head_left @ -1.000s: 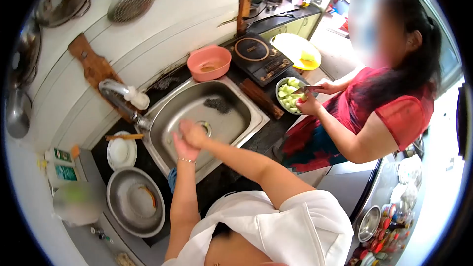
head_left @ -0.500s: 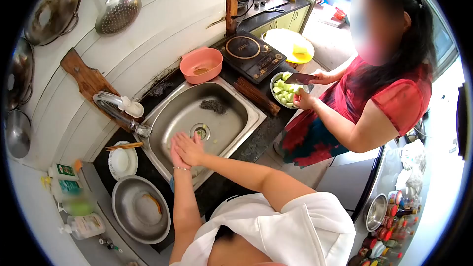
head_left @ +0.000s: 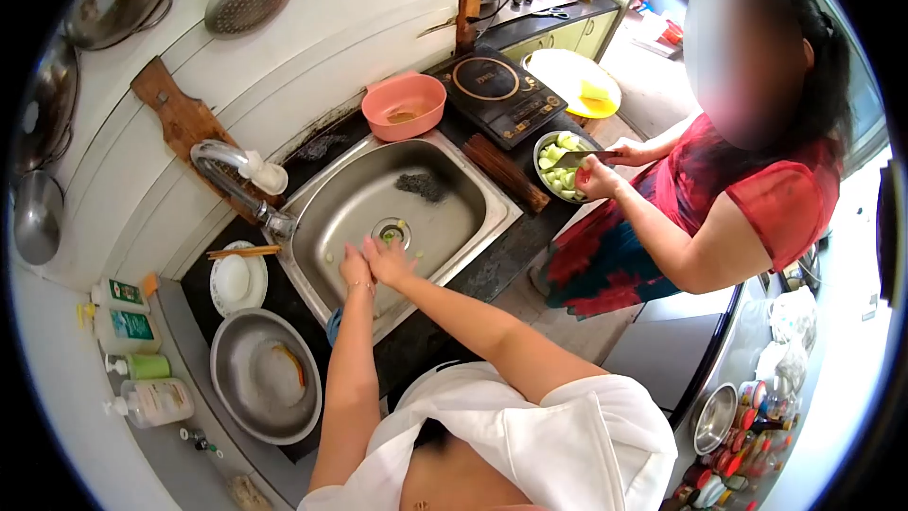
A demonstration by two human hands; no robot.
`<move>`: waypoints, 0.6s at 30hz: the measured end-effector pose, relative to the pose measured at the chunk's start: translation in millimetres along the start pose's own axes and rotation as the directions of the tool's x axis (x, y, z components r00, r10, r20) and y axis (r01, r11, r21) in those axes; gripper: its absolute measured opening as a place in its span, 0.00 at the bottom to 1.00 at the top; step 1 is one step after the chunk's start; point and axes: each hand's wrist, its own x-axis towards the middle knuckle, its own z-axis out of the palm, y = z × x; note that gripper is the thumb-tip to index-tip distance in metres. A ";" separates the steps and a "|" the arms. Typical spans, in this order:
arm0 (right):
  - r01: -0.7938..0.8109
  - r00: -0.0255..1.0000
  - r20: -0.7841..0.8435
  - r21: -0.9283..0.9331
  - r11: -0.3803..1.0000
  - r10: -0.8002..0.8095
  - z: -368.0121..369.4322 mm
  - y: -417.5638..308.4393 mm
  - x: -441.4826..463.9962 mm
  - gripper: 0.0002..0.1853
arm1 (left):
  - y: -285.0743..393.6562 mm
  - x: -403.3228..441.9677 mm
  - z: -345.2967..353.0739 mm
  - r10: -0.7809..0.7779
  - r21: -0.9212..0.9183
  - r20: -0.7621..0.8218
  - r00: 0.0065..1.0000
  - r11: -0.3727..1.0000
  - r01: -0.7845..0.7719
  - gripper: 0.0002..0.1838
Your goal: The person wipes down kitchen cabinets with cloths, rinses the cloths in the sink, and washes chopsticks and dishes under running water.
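Note:
Over the steel sink [head_left: 445,255] my two hands are side by side, just short of the drain [head_left: 391,233]. My left hand [head_left: 357,268], with a bracelet at the wrist, holds nothing I can see. Beside it, close enough to touch, my right hand [head_left: 389,261] has its fingers stretched forward and holds nothing visible. Small pale green scraps lie in and around the drain. A dark scouring pad [head_left: 420,186] rests at the sink's far side. The faucet [head_left: 248,180] bends above the left rim; I see no water running.
At the right, another person [head_left: 700,199] cuts green vegetable pieces into a bowl [head_left: 558,170] with a knife. A pink basin [head_left: 404,106], induction cooker [head_left: 501,90] and chopsticks bundle [head_left: 506,173] flank the sink. A plate [head_left: 255,274] and a large pan [head_left: 255,388] stand left.
My hands, pressed together before, have come slightly apart, with fingers now pointing toward the drain. The view has shifted a little. The other person's knife has moved lower into the bowl.

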 end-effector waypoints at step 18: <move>-0.238 0.883 0.329 0.929 0.285 -0.335 -55.2 25.5 19.0 0.45 | 60.2 -56.6 -4.4 0.121 -0.575 0.757 0.642 0.590 0.567 0.51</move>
